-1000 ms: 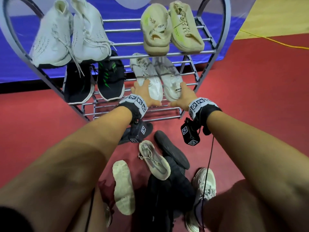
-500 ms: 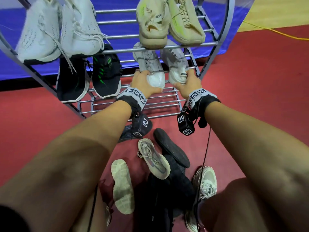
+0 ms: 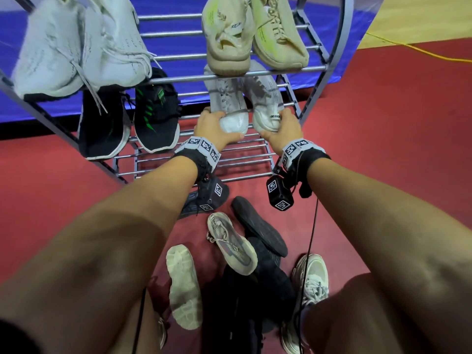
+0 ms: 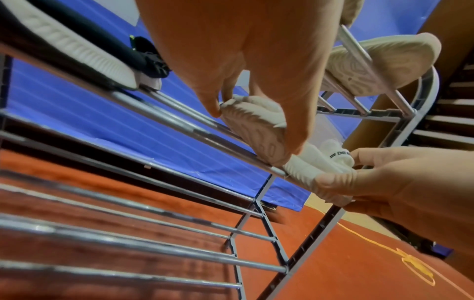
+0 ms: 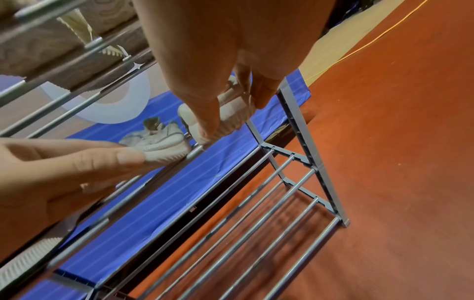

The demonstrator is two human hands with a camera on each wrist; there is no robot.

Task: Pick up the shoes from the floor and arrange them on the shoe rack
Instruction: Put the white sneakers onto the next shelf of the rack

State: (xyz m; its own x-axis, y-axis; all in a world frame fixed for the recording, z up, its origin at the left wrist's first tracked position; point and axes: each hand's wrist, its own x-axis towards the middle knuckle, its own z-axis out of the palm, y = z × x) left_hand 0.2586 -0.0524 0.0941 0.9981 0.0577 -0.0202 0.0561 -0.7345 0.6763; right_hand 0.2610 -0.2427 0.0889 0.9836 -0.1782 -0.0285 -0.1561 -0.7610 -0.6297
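A pair of white-grey sneakers lies on the right half of the middle shelf of the grey metal shoe rack point(image 3: 178, 78), toes pointing to the back. My left hand point(image 3: 220, 125) grips the heel of the left sneaker point(image 3: 226, 98), thumb under the sole. The heel of the right sneaker point(image 3: 267, 97) is held by my right hand point(image 3: 276, 124). In the left wrist view, my fingers pinch the ribbed heel point(image 4: 256, 125) on the front bar. In the right wrist view, fingers and thumb clasp the other heel point(image 5: 232, 115).
White sneakers point(image 3: 76, 47) and beige sneakers point(image 3: 252, 39) fill the top shelf. Black sneakers with green marks point(image 3: 127, 121) sit middle left. The bottom shelf bars point(image 3: 199, 162) are bare. Several shoes lie on the red floor between my arms, among them a cream one sole-up point(image 3: 184, 284).
Both hands have pushed the white-grey pair further back along the middle shelf, under the beige pair. The shoes on the floor have not moved.
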